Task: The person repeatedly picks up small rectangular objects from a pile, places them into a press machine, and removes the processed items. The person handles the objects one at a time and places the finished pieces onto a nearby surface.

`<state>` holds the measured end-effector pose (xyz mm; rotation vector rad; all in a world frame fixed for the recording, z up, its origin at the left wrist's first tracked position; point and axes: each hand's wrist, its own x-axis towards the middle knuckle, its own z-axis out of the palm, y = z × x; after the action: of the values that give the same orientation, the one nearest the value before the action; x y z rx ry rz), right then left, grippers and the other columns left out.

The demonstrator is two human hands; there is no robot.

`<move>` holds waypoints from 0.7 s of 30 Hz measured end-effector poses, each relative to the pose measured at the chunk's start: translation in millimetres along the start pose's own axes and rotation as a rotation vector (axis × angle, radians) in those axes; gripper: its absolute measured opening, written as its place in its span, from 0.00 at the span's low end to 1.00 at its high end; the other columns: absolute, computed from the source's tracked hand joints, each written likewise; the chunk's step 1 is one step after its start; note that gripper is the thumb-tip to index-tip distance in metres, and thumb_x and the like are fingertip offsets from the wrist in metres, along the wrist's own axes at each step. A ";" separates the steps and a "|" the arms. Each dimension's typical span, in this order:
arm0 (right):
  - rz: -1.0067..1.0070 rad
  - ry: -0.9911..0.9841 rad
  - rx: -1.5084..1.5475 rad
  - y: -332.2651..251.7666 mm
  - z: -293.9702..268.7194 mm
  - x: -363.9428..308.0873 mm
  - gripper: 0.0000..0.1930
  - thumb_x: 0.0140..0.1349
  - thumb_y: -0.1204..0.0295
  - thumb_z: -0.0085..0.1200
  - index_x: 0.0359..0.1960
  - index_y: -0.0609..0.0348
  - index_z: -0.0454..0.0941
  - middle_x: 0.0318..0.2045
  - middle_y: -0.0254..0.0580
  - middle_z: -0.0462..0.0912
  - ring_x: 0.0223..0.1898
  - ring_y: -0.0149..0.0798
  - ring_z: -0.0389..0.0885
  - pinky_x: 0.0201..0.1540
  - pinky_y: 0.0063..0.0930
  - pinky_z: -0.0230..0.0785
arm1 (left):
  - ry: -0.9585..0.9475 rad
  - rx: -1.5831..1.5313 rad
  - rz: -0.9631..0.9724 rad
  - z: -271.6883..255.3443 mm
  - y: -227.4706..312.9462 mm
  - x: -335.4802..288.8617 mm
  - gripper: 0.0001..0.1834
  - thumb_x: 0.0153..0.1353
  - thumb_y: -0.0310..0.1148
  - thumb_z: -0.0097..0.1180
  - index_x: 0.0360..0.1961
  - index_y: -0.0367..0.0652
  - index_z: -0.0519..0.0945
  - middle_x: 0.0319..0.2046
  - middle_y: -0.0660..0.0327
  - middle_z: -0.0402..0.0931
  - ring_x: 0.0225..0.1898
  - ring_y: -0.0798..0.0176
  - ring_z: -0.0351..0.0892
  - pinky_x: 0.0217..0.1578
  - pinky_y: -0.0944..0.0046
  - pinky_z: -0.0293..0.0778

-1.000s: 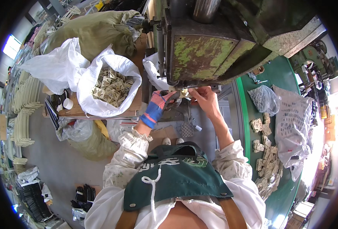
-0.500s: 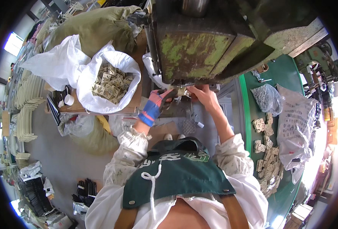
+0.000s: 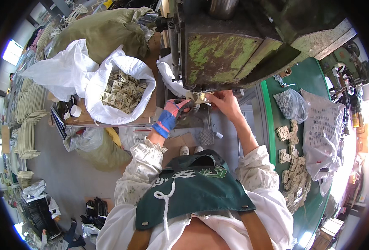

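Near the upper centre of the frame, the left hand [image 3: 177,111] wears a work glove [image 3: 166,124] – coral and blue bands, dark over the fingers – while the right hand [image 3: 227,104] is bare. Whitish floral sleeves [image 3: 137,178] end in ruffled cuffs [image 3: 152,146]. Lower centre, a dark green apron [image 3: 205,196] bears white and green print, a looped white cord [image 3: 166,204], metal snaps [image 3: 145,223] and brown straps [image 3: 255,230] over a white top [image 3: 117,227]; pale shoes [image 3: 184,150] show above.

left: sack [image 3: 149,89] on bench [image 3: 150,109] (plates [image 3: 122,92] inside) | ahead: press [image 3: 222,54] | right: table [image 3: 311,79] bearing more plates [image 3: 296,171]
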<state>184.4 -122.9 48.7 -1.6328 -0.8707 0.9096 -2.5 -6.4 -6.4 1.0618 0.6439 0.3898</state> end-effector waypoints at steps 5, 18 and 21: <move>0.078 0.028 0.081 -1.2 2.9 -8.5 0.14 0.55 0.66 0.61 0.35 0.66 0.80 0.21 0.32 0.78 0.20 0.22 0.71 0.24 0.17 0.66 | -0.042 0.017 -0.065 0.3 13.5 1.6 0.13 0.60 0.40 0.54 0.31 0.40 0.80 0.16 0.71 0.69 0.14 0.79 0.63 0.14 0.76 0.55; 0.025 -0.006 0.127 0.5 -2.4 -11.8 0.17 0.59 0.69 0.57 0.43 0.71 0.74 0.30 0.43 0.81 0.29 0.31 0.81 0.30 0.23 0.76 | 0.049 0.196 0.226 -25.7 -39.1 29.3 0.10 0.57 0.35 0.58 0.36 0.41 0.80 0.27 0.66 0.77 0.26 0.72 0.78 0.23 0.73 0.71; 0.073 -0.014 0.158 7.0 -2.6 -13.6 0.18 0.58 0.69 0.58 0.44 0.71 0.71 0.31 0.46 0.81 0.29 0.32 0.81 0.31 0.25 0.77 | 0.063 -0.045 -0.067 5.2 1.7 -4.9 0.09 0.55 0.36 0.61 0.31 0.43 0.80 0.23 0.66 0.77 0.22 0.73 0.75 0.20 0.74 0.68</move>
<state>181.2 -137.5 44.3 -1.5312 -0.7334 1.0163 -2.7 -12.0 -1.7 0.9858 0.7216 0.3789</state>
